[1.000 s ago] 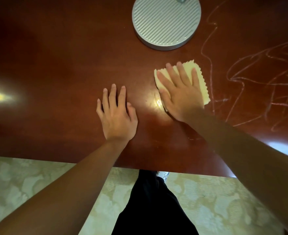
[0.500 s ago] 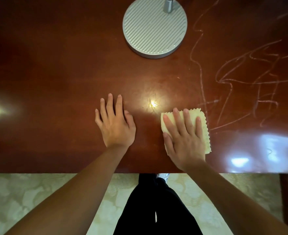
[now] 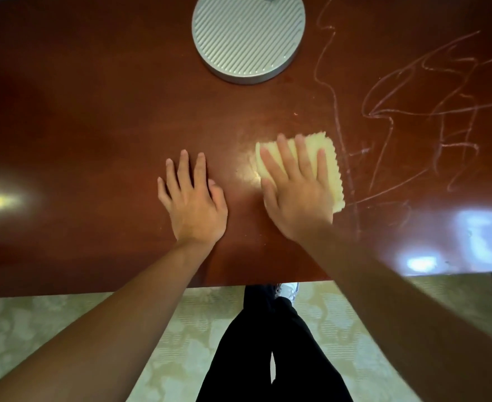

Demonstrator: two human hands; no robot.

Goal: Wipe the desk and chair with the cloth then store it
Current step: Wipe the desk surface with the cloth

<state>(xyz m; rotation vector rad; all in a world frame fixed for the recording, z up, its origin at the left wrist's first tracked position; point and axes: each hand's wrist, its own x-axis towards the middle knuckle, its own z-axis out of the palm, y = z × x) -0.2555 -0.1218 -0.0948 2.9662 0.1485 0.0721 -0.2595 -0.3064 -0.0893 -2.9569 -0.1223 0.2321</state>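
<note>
A folded pale yellow cloth (image 3: 330,163) with a zigzag edge lies flat on the glossy dark red-brown desk (image 3: 94,117). My right hand (image 3: 295,192) presses down on it with straight, spread fingers. My left hand (image 3: 194,198) rests flat on the bare desk top just left of the cloth, fingers straight. Pale chalk-like scribbles (image 3: 413,111) cover the desk to the right of the cloth. No chair is in view.
A round ribbed silver lamp base (image 3: 247,36) stands on the desk behind the hands. The desk's near edge runs below my wrists; under it are patterned pale green carpet (image 3: 50,338), my black trousers and a white shoe (image 3: 288,290).
My right hand slid the cloth from near the lamp base back toward the desk's front edge, then forward again a little. My left hand stayed flat in place.
</note>
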